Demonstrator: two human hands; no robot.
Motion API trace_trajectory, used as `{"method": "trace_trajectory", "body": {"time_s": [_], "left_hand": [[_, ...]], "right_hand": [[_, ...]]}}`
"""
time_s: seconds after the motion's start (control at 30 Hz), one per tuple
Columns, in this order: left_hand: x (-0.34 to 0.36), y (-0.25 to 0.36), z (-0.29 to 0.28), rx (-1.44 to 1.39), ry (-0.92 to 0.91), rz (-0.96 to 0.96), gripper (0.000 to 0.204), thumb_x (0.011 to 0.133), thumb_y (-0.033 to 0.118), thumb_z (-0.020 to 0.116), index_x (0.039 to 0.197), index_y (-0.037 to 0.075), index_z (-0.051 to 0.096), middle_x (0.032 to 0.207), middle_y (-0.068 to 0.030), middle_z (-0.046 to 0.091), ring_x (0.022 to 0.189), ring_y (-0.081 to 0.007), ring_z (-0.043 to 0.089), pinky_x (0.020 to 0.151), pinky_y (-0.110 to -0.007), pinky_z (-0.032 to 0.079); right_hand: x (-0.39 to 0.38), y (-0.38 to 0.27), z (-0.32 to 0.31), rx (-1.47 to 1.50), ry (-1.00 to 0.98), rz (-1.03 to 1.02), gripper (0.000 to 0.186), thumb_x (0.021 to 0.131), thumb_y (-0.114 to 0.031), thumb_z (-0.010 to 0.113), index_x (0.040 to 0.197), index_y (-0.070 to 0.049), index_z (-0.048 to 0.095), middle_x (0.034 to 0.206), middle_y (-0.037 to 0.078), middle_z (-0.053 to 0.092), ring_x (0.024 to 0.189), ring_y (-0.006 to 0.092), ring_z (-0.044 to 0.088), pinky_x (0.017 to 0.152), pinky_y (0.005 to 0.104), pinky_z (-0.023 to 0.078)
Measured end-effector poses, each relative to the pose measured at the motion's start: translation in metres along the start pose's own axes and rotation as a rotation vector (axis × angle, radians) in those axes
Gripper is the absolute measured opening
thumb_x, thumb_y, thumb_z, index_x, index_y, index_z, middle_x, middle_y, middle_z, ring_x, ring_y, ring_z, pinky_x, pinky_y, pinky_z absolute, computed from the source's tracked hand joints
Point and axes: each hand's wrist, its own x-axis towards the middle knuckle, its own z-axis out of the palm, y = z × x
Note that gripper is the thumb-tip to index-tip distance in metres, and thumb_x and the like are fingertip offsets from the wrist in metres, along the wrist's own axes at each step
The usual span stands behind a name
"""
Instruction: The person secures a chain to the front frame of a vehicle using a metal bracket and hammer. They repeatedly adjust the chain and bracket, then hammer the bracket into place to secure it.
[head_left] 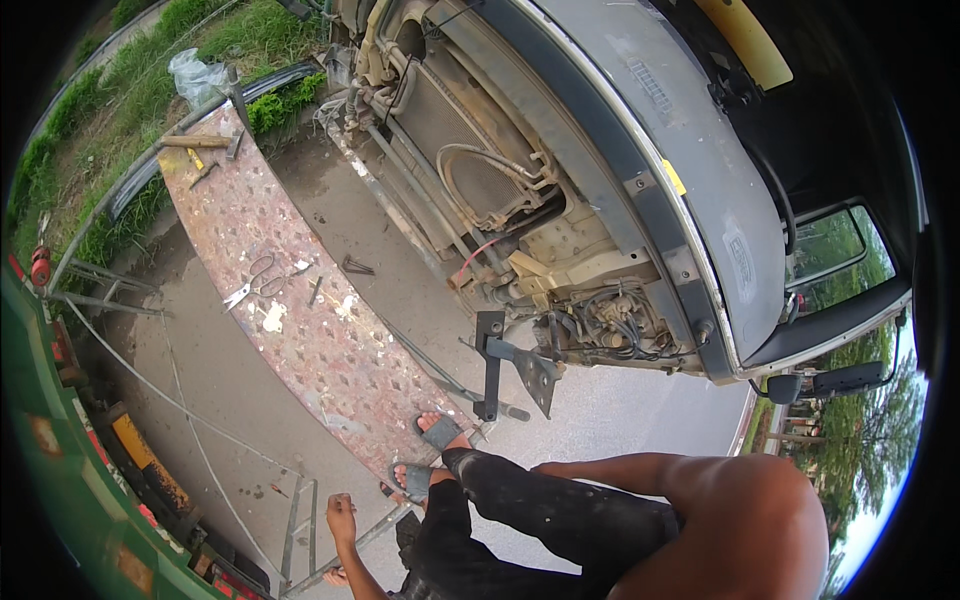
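Observation:
My left hand (342,517) is raised beside the near end of the speckled red metal plank (300,345), its fingers curled. Whatever they may hold, I cannot make out. Behind my bent knee lies my right hand (552,470), mostly hidden, so its fingers do not show. Both my feet, in grey slippers (440,432), rest on the plank. A pair of scissors (262,280) lies near the plank's middle, next to a small dark tool (315,291). At the far end are a wooden-handled hammer (200,142) and a small yellow-handled hammer (197,172).
A truck cab (650,90) with its front opened, showing a radiator (455,125) and hoses, stands at the right. Close by my knee is a dark metal bracket (525,370). Scaffold tubes (200,437) and a green truck body (60,450) run along the left. Another hand (336,577) shows at the bottom.

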Motion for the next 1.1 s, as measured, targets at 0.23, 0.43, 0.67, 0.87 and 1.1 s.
{"method": "trace_trajectory", "body": {"time_s": [0.23, 0.43, 0.67, 0.87, 1.1], "left_hand": [[-0.182, 0.044, 0.045, 0.210, -0.205, -0.016, 0.043, 0.098, 0.034, 0.054, 0.118, -0.001, 0.066, 0.106, -0.0155, 0.070, 0.100, -0.0270, 0.064, 0.089, -0.037, 0.049], [-0.291, 0.064, 0.020, 0.092, -0.162, -0.276, 0.044, 0.102, 0.038, 0.052, 0.126, 0.003, 0.060, 0.098, -0.0129, 0.070, 0.084, -0.0227, 0.065, 0.073, -0.035, 0.052], [-0.321, 0.111, -0.059, -0.011, -0.079, -0.362, 0.043, 0.103, 0.040, 0.049, 0.120, 0.004, 0.063, 0.093, -0.0147, 0.072, 0.076, -0.0251, 0.067, 0.065, -0.037, 0.054], [-0.326, 0.201, -0.078, 0.064, -0.080, -0.585, 0.035, 0.099, 0.032, 0.054, 0.116, 0.002, 0.062, 0.093, -0.0112, 0.072, 0.075, -0.0199, 0.070, 0.064, -0.034, 0.057], [-0.245, 0.266, -0.115, 0.031, -0.111, -0.615, 0.030, 0.099, 0.019, 0.044, 0.119, 0.007, 0.063, 0.088, -0.0037, 0.065, 0.075, -0.0142, 0.060, 0.063, -0.033, 0.051]], "right_hand": [[-0.146, -0.037, 0.010, 0.888, -0.332, 0.007, 0.045, 0.093, -0.032, 0.062, 0.128, -0.005, 0.062, 0.121, 0.019, 0.064, 0.112, 0.0325, 0.062, 0.097, 0.0457, 0.050], [-0.204, -0.050, -0.025, 0.690, -0.288, 0.012, 0.041, 0.099, -0.033, 0.055, 0.125, -0.003, 0.065, 0.121, 0.011, 0.068, 0.109, 0.0259, 0.065, 0.095, 0.0454, 0.052], [-0.258, -0.135, -0.118, 0.440, -0.249, 0.027, 0.053, 0.102, -0.046, 0.047, 0.127, -0.002, 0.063, 0.120, 0.013, 0.068, 0.106, 0.0292, 0.066, 0.090, 0.0465, 0.055], [-0.239, -0.203, -0.217, 0.480, 0.345, -0.237, 0.042, 0.097, -0.041, 0.058, 0.103, -0.001, 0.069, 0.095, 0.013, 0.071, 0.089, 0.0286, 0.070, 0.079, 0.0421, 0.056], [-0.248, -0.272, -0.340, 0.271, 0.649, -0.157, 0.037, 0.092, -0.038, 0.060, 0.100, -0.002, 0.067, 0.094, 0.019, 0.071, 0.091, 0.0331, 0.069, 0.081, 0.0430, 0.052]]}}
